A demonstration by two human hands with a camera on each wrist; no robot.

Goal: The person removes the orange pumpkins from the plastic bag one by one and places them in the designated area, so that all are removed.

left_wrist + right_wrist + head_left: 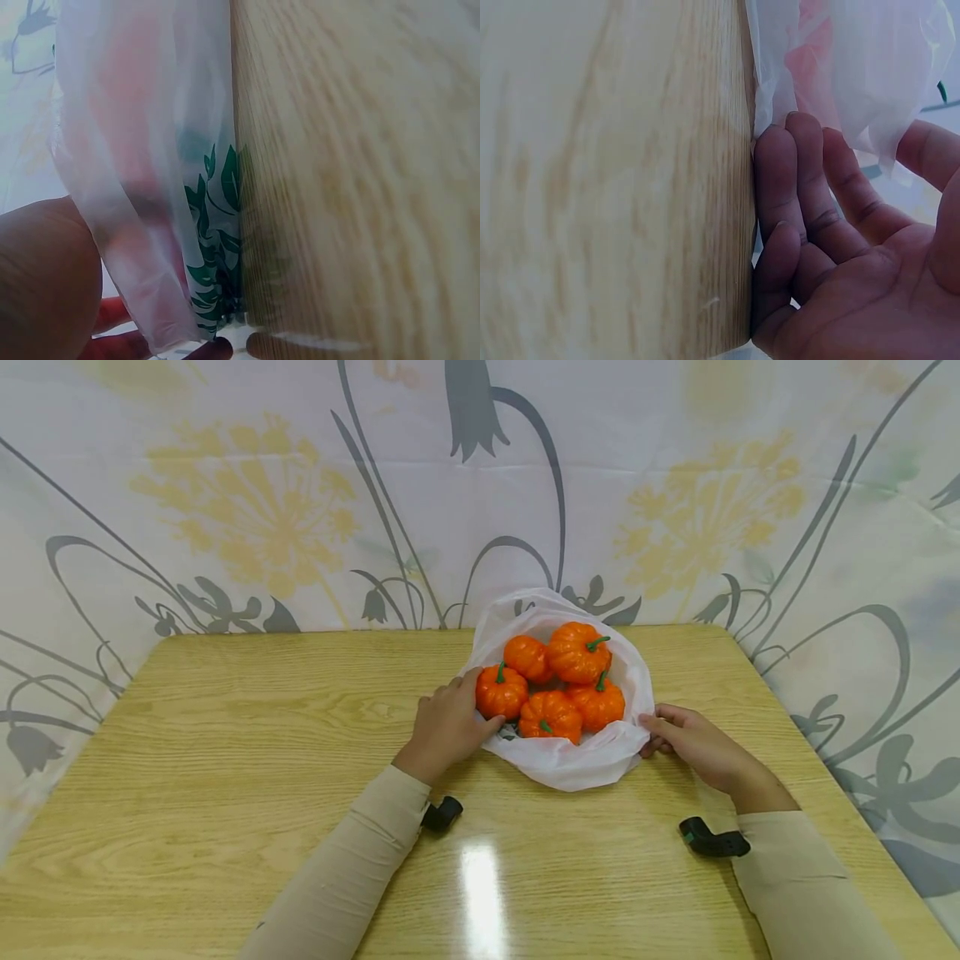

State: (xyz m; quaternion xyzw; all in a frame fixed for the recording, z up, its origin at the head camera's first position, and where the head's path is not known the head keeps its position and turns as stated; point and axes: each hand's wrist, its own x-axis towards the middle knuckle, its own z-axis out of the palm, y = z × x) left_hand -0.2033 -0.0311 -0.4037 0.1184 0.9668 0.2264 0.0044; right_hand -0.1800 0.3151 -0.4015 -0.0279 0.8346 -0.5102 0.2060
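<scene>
A thin white plastic bag (566,772) sits with its mouth spread wide at the table's far side. Several small orange pumpkins (501,693) with green stems lie inside it. On the bag's left edge, my left hand (450,722) grips the plastic, its thumb over the rim beside the leftmost pumpkin. The right hand (697,743) pinches the opposite edge between thumb and fingers. Green leaf print (214,247) shows low on the bag in the left wrist view. In the right wrist view, curled fingers (778,169) meet the bag's side close to the tabletop.
A pale wood-grain table (225,777) reaches back to a flower-patterned cloth (420,502), which also hangs along both sides. Black wrist-worn devices (442,814) sit at both cuffs. Light glares off the tabletop near the front.
</scene>
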